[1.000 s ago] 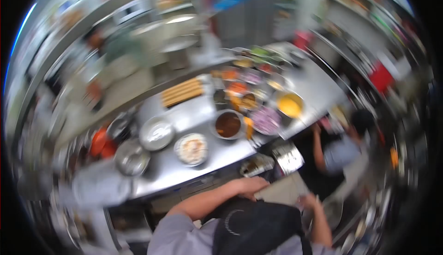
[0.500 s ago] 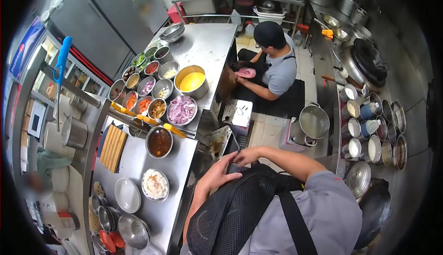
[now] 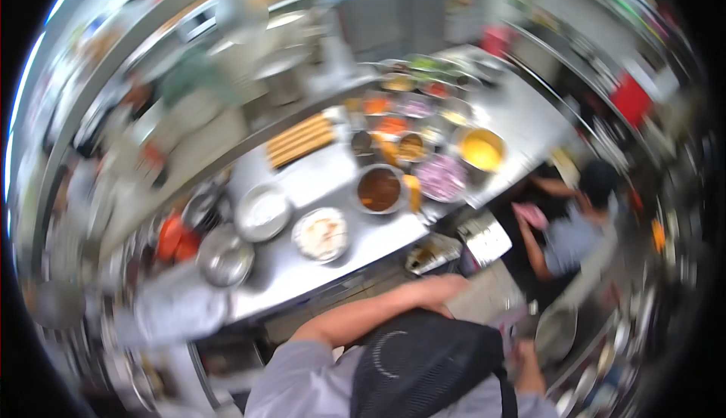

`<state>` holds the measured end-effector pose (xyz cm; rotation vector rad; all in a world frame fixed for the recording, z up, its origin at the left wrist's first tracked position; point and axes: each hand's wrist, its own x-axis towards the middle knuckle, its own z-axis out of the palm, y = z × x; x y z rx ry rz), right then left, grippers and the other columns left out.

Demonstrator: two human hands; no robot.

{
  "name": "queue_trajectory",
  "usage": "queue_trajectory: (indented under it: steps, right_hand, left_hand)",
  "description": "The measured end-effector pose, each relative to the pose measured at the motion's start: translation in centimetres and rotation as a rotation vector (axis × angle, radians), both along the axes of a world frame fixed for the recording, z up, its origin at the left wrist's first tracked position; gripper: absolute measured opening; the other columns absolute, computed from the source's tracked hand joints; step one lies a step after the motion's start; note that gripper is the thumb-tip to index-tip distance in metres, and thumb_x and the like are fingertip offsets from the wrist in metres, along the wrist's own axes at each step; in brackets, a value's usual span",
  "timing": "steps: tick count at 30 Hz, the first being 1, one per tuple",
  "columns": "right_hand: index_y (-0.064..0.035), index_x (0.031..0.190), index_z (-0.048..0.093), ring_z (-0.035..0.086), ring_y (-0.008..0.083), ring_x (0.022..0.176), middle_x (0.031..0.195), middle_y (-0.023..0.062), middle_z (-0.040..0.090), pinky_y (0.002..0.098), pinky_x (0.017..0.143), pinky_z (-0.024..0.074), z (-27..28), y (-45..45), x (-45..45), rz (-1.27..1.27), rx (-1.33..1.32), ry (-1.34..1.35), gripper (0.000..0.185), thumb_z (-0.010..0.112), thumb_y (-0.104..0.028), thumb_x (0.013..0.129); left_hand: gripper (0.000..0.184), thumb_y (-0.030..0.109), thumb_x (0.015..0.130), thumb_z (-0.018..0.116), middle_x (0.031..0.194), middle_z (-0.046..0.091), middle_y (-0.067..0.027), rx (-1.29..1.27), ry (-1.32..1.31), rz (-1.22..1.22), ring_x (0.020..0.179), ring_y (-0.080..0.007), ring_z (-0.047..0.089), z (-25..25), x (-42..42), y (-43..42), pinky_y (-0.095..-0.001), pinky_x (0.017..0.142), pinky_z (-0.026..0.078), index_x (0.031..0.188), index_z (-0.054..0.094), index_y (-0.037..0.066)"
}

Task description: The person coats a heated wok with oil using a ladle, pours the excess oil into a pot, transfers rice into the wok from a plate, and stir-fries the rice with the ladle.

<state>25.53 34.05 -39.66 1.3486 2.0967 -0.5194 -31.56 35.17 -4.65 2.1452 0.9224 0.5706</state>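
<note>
In the head view my left hand [image 3: 442,291] reaches across in front of my body, beside the black mesh cap [image 3: 423,354] at the bottom. Motion smears its fingers, and I see nothing held in it. My right hand [image 3: 527,355] is lower down on the right, partly hidden by the cap and close to a pale pinkish shape I cannot make out. A metal tray [image 3: 485,238] lies just beyond my left hand. On the steel counter [image 3: 370,240] to the left stand a bowl of brown sauce [image 3: 380,190] and a bowl of white food [image 3: 320,235].
A crouching co-worker [image 3: 571,240] holds a pink cloth [image 3: 532,215] at the right. A large pot [image 3: 556,332] stands near my right side. Farther back are sliced onions [image 3: 441,178], a pot of yellow liquid [image 3: 482,150] and a wooden board [image 3: 300,140].
The view has swung left, so the counter now runs across the middle and the picture is blurred. My hands, close together before, are now apart, the right one lower and to the right.
</note>
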Motion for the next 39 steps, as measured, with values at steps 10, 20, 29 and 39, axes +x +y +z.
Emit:
queue_trajectory:
  steps: [10, 20, 29, 39]
  right_hand:
    - [-0.0016, 0.120, 0.059, 0.068, 0.0270, 0.077, 0.098, 0.0115, 0.068, 0.0383, 0.069, 0.0553, 20.1, 5.8, -24.5, -0.837, -0.645, 0.962, 0.037, 0.066, -0.018, 0.087]
    - [0.0008, 0.107, 0.059, 0.068, 0.0174, 0.074, 0.084, 0.0073, 0.064, 0.0267, 0.064, 0.0538, 32.0, 12.5, -37.4, -0.645, -0.305, 1.174, 0.023, 0.063, -0.016, 0.092]
    - [0.0016, 0.114, 0.059, 0.068, 0.0186, 0.075, 0.091, 0.0073, 0.064, 0.0280, 0.067, 0.0554, 36.1, 12.6, -42.4, -0.350, -0.497, 1.146, 0.027, 0.064, -0.013, 0.092]
    - [0.0014, 0.120, 0.058, 0.065, 0.0164, 0.083, 0.096, 0.0084, 0.066, 0.0277, 0.074, 0.0517, 38.1, 8.1, -47.0, -0.114, -0.641, 1.026, 0.034, 0.067, -0.012, 0.090]
  left_hand:
    - [0.079, 0.037, 0.085, 0.073, 0.139, 0.046, -0.0213, -0.464, -0.239, 0.066, 0.128, -0.0310, 0.048, 3.8, -3.5, -3.1, -0.0399, 0.106, 0.039, 0.143, 0.036, -0.003]
    - [0.081, 0.041, 0.092, 0.064, 0.146, 0.038, -0.0107, -0.627, -0.941, 0.319, 0.132, -0.0202, 0.042, 1.7, -8.7, -7.1, -0.0348, 0.110, 0.034, 0.152, 0.021, 0.006]
    - [0.071, 0.021, 0.096, 0.061, 0.148, 0.038, -0.0131, -0.693, -0.882, 0.415, 0.134, -0.0207, 0.040, 1.3, -11.1, -12.6, -0.0348, 0.111, 0.034, 0.152, 0.021, 0.005]
    - [0.077, 0.022, 0.093, 0.065, 0.151, 0.032, -0.0125, -0.570, -0.934, 0.319, 0.137, -0.0234, 0.036, 5.2, -10.6, -10.5, -0.0374, 0.112, 0.031, 0.153, 0.018, 0.009]
